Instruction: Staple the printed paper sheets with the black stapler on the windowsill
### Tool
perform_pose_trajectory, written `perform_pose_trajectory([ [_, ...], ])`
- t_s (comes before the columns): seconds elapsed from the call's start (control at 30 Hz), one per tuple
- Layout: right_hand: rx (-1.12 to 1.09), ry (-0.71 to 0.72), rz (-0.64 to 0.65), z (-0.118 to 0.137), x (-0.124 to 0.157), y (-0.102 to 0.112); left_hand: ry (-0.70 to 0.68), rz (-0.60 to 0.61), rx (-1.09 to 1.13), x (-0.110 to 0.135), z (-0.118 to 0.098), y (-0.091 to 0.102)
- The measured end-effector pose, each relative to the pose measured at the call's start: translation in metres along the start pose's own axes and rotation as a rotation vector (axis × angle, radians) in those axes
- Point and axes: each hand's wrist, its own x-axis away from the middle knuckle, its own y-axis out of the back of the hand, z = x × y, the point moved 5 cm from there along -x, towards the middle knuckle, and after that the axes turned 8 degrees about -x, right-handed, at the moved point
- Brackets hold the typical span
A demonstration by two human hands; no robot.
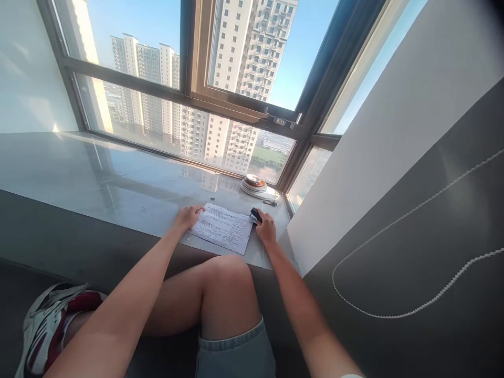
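Printed sheets of paper (222, 228) lie on the windowsill in front of me, close to its front edge. My left hand (189, 216) pinches the upper left side of the sheets, thumb and fingers closed on them. On the opposite side, my right hand (266, 227) is wrapped around a black stapler (256, 214). The stapler's front end meets the right edge of the paper. Whether its jaws are around the sheets or just beside them, I cannot tell.
A stack of round plate-like items (255, 185) stands by the window corner, with a small dark chain-like item (271, 203) in front. A tiny dark piece (212, 199) lies behind the paper. A white beaded cord (378, 316) hangs at right. My bent knee (228, 270) is below the sill.
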Motion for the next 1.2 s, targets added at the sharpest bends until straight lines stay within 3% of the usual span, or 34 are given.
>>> perform_pose_trajectory([
  [0.1,-0.066,-0.066,-0.274,-0.006,-0.002,0.027,-0.007,0.041,-0.013,0.001,-0.002,0.000],
  [0.17,-0.146,-0.049,-0.330,0.004,-0.002,0.039,-0.005,0.040,-0.042,0.003,-0.006,0.001],
  [0.27,-0.330,0.062,-0.130,0.034,-0.003,0.028,0.020,0.018,-0.074,0.006,-0.012,0.002],
  [0.37,-0.430,0.139,0.095,0.064,0.002,-0.008,0.062,-0.005,-0.097,0.013,-0.020,0.002],
  [0.5,-0.448,0.167,0.227,0.082,0.005,-0.044,0.087,-0.037,-0.148,0.024,-0.031,0.000],
  [0.6,-0.456,0.177,0.279,0.080,0.004,-0.045,0.091,-0.066,-0.182,0.032,-0.039,-0.002],
  [0.67,-0.476,0.142,0.254,0.073,0.003,-0.038,0.083,-0.069,-0.197,0.036,-0.042,-0.003],
  [0.8,-0.402,-0.065,0.079,0.050,0.003,-0.030,0.076,-0.136,-0.187,0.042,-0.047,0.004],
  [0.93,-0.298,-0.114,0.113,0.041,0.004,-0.044,-0.013,-0.309,0.012,0.042,-0.063,0.013],
  [1.07,-0.279,-0.094,0.148,0.042,0.003,-0.049,-0.007,-0.221,0.361,0.029,-0.071,-0.006],
  [1.2,-0.372,-0.093,0.100,0.048,0.005,-0.037,0.085,-0.176,0.583,0.019,-0.058,-0.027],
])
